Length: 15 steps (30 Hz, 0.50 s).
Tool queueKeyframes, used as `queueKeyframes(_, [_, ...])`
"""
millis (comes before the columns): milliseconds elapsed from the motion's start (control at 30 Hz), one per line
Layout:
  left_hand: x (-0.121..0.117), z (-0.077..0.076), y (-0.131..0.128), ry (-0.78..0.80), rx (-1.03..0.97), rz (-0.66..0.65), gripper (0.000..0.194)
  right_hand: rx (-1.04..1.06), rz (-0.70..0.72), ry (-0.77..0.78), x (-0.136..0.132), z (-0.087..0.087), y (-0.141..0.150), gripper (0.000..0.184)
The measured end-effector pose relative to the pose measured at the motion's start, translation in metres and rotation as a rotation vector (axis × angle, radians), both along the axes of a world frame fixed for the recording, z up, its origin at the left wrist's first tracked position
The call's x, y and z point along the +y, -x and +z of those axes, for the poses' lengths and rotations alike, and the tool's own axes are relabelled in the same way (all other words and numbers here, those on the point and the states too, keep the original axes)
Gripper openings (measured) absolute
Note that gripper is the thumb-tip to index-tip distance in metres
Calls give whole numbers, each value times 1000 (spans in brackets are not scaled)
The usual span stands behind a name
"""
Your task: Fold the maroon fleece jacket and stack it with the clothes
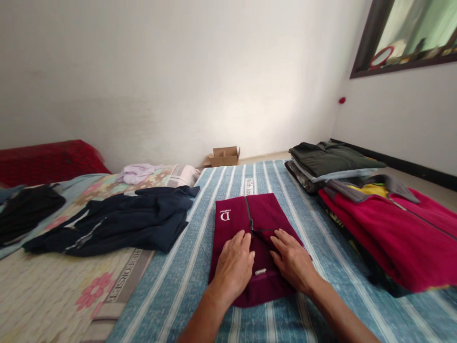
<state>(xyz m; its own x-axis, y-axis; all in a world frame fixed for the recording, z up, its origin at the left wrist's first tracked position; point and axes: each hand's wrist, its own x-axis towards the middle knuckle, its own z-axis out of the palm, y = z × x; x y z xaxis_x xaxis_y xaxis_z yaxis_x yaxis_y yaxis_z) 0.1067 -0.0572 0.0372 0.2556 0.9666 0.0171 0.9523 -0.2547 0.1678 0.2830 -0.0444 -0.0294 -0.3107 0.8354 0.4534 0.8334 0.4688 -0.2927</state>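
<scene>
Spread across the lower centre of the frame, a blue-and-white striped fabric bedcover (174, 286). At right, on top of a stack, a folded crimson fleece jacket with a grey collar (392, 233). At left, loosely laid, a crumpled navy fabric jacket (132, 224). At lower centre, flat on the bedcover, a wine-red, roughly rectangular folded fabric jacket (262, 252). Resting on its lower half, left hand (233, 262) and right hand (294, 257), fingers extended, neither clenched; impossible to tell whether pinching the cloth. For a tidy result, probably best to press lightly, settle both collar edges evenly about the grey zip (248, 214) and stroke creases outward. Aligned lengthwise bottom to top, leaning slightly left at the top; pointed collar-first toward the bottom edge, judging by a small white neck label (260, 272).
</scene>
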Motion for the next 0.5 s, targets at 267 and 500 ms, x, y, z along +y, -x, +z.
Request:
queueKeyframes(267, [63,-5,-6,46,-381,-342,44,35,-11,-77,-4,1,5,33])
queueKeyframes(500, [84,-20,-17,113,-513,-233,32,66,-26,-107,-10,-1,7,33])
